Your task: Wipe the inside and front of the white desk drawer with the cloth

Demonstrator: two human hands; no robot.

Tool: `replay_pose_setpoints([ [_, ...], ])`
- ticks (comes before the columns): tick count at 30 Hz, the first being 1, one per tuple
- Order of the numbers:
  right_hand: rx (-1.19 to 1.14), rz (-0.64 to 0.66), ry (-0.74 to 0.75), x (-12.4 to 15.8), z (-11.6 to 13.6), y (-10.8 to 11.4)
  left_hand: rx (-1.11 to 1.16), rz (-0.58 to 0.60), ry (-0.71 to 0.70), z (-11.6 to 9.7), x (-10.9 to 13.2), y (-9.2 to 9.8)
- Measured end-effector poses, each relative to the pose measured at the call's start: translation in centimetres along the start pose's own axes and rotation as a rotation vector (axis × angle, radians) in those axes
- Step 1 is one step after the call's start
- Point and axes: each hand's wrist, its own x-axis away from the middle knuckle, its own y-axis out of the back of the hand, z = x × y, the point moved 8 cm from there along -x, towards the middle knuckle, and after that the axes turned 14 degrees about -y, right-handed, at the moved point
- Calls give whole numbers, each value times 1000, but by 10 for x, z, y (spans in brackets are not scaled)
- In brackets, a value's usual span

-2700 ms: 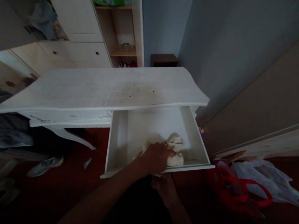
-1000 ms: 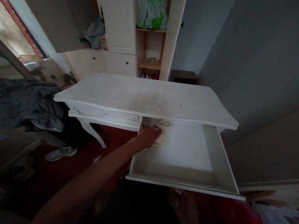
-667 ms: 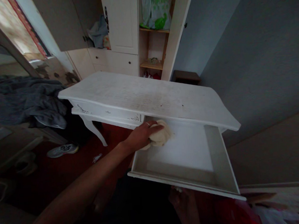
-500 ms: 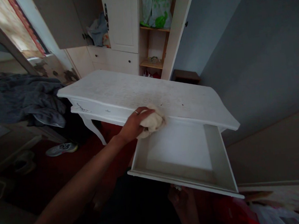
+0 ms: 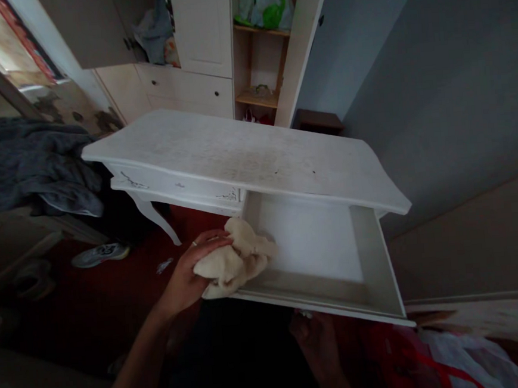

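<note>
My left hand [image 5: 189, 277] grips a bunched cream cloth [image 5: 228, 262]. The cloth lies over the left side and front left corner of a pulled-out white drawer [image 5: 371, 257], hiding that corner. The drawer belongs to a white table [image 5: 183, 140] with a smudged, greyish top. Below the drawer's front edge, in shadow, my right hand [image 5: 318, 342] has its fingers curled at a small pale drawer handle [image 5: 304, 313]. The inside of the drawer is white, with greyish side walls.
Behind the table stands a white wardrobe [image 5: 202, 37] with open doors and bags on its shelves. Grey clothing [image 5: 27, 164] hangs at the left. A sneaker [image 5: 100, 254] lies on the red floor, and a red bag [image 5: 401, 356] sits at the lower right.
My left hand and the cloth have moved from the table's front edge down and left, onto the drawer's left side. My right hand stays by the drawer front. The view has shifted slightly.
</note>
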Motion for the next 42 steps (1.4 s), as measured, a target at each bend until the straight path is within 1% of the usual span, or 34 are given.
replay_pose_setpoints([
  [2, 19, 5, 13, 1, 1, -2, -24, 40, 53, -12, 13, -6],
  [4, 34, 21, 20, 2, 1, -5, -48, 113, 50, -26, 17, -17],
  [6, 34, 32, 21, 2, 1, -8, -76, 241, 20, -38, 15, -34],
  [9, 21, 32, 39, 3, 2, -10, -151, 483, -29, -49, 9, -67],
  [11, 19, 42, 45, 3, 2, -11, -208, 595, -62, -55, 3, -85],
  [14, -2, 36, 42, 1, 0, -11, -263, 668, -92, -61, -5, -103],
  [18, -53, -18, 53, -4, -4, -3, -255, 747, -151, -70, -12, -124],
  [20, -70, -20, 60, -6, -5, 0, -254, 810, -177, -71, -15, -136],
  [23, -79, 15, 37, -10, -9, 2, -279, 898, -182, -67, -24, -157],
  [26, -75, 9, 29, -13, -11, 6, -283, 952, -186, -68, -37, -184],
  [29, -48, -20, 67, -14, -9, 7, -259, 1001, -202, -74, -47, -216],
  [31, -31, -29, 88, -13, -8, 6, -257, 1002, -201, -80, -52, -236],
  [33, 5, -27, 96, -11, -6, 2, -263, 975, -193, -84, -58, -256],
  [38, 91, 29, 105, -7, -3, -9, -254, 950, -171, -92, -70, -307],
  [40, 91, 32, 111, -6, -1, -10, -258, 968, -168, -93, -74, -323],
  [42, 98, 36, 113, -5, 0, -11, -272, 995, -163, -94, -77, -333],
])
